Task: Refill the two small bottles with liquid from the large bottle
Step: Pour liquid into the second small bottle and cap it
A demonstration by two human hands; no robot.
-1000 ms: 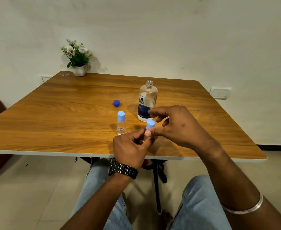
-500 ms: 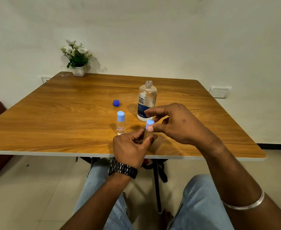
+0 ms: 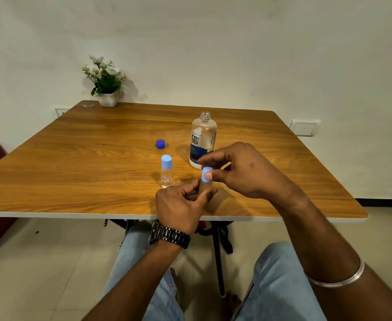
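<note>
Seated at a wooden bench (image 3: pixel 74 158). Left hand (image 3: pixel 181 205) gripping a small bottle (image 3: pixel 204 187) near the front edge; right hand (image 3: pixel 241 170) pinching its light blue cap (image 3: pixel 206 173). Likely mid-twist. Large bottle (image 3: pixel 203 140) open just behind, dark blue cap (image 3: pixel 160 143) beside. Second small bottle (image 3: pixel 167 171) capped.

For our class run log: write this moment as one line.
left hand: holds small bottle | right hand: pinches its light blue cap | large bottle: open, upright | other small bottle: capped
</note>
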